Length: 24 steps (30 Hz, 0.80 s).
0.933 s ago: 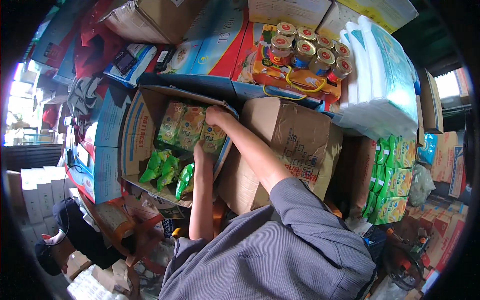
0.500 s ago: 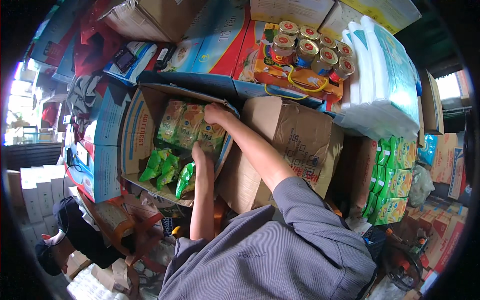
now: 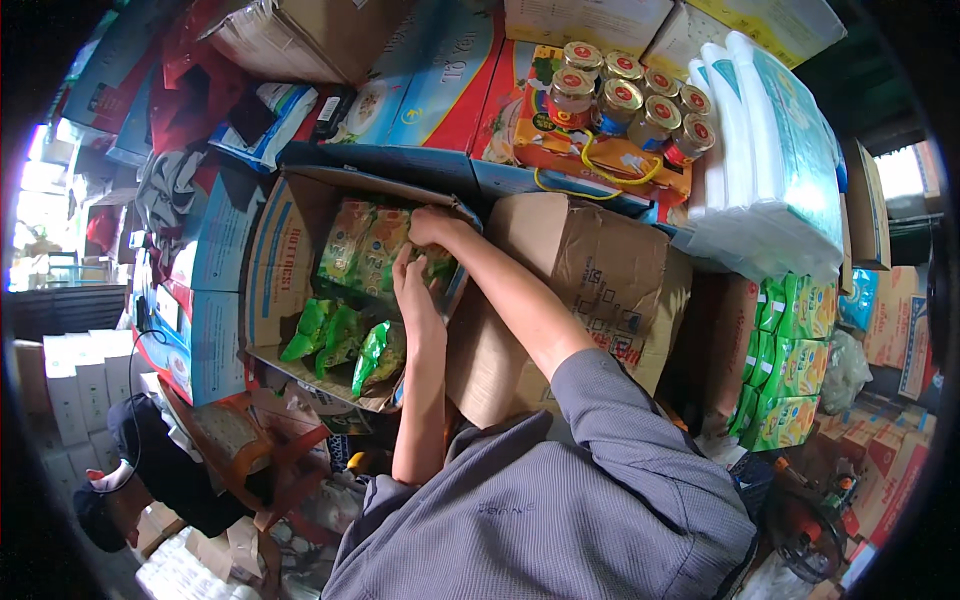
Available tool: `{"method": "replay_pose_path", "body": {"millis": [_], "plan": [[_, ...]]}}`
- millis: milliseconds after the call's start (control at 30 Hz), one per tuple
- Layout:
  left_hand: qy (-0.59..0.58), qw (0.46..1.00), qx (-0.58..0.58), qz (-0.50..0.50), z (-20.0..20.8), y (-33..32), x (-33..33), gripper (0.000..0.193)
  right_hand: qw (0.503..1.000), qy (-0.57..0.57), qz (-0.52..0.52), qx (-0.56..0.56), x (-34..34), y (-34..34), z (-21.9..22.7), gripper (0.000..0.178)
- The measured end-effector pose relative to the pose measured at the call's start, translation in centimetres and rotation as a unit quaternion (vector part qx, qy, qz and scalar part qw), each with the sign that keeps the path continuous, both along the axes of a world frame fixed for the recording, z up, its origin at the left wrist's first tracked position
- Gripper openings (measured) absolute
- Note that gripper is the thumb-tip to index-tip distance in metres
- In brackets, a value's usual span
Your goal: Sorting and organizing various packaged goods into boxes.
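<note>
An open cardboard box (image 3: 268,270) stands before me with several green packets inside. Against its far side, flat green-and-yellow packets (image 3: 349,240) sit side by side. My right hand (image 3: 432,228) is closed on the upper edge of the right-hand green packet (image 3: 436,268), its fingertips partly hidden. Just below it, my left hand (image 3: 412,280) lies over the same packet with fingers stretched upward and apart. Nearer to me in the box are loose, crumpled green packets (image 3: 342,338), and one more green packet (image 3: 376,358) lies close to my left forearm.
A closed brown carton (image 3: 590,270) stands to the right under my right arm. Behind are lidded jars (image 3: 622,96) on an orange box and white plastic-wrapped packs (image 3: 770,150). More green packets (image 3: 790,360) are stacked at the right. Someone in dark clothing (image 3: 165,470) is at lower left.
My left hand has left the packets' lower edge and moved up and slightly right, close to my right hand, its fingers extending. My right hand stays at the packet's upper edge.
</note>
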<state>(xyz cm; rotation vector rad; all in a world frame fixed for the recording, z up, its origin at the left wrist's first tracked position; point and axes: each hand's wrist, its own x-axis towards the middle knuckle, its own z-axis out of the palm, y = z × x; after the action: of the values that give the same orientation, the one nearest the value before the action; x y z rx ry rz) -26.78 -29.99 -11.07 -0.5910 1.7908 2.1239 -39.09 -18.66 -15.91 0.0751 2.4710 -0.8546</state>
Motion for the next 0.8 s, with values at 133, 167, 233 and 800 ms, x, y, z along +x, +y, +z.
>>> {"method": "replay_pose_path", "body": {"millis": [133,167,233,800], "plan": [[0.046,0.998,-0.012,-0.029,3.2,1.3,0.2,0.055,0.998,-0.032,-0.026,-0.053,0.3,0.5,1.0,0.039],[0.052,0.998,-0.002,-0.046,3.9,1.2,0.3,0.059,0.998,-0.022,-0.021,-0.056,0.3,0.4,0.9,0.039],[0.041,0.996,0.006,-0.073,5.3,0.9,0.6,0.066,0.999,0.018,-0.018,-0.031,0.0,-0.1,0.4,0.041],[0.16,0.958,0.13,0.2,12.3,-4.6,4.8,0.078,0.936,0.284,-0.112,-0.176,1.2,-0.8,5.3,0.017]]}}
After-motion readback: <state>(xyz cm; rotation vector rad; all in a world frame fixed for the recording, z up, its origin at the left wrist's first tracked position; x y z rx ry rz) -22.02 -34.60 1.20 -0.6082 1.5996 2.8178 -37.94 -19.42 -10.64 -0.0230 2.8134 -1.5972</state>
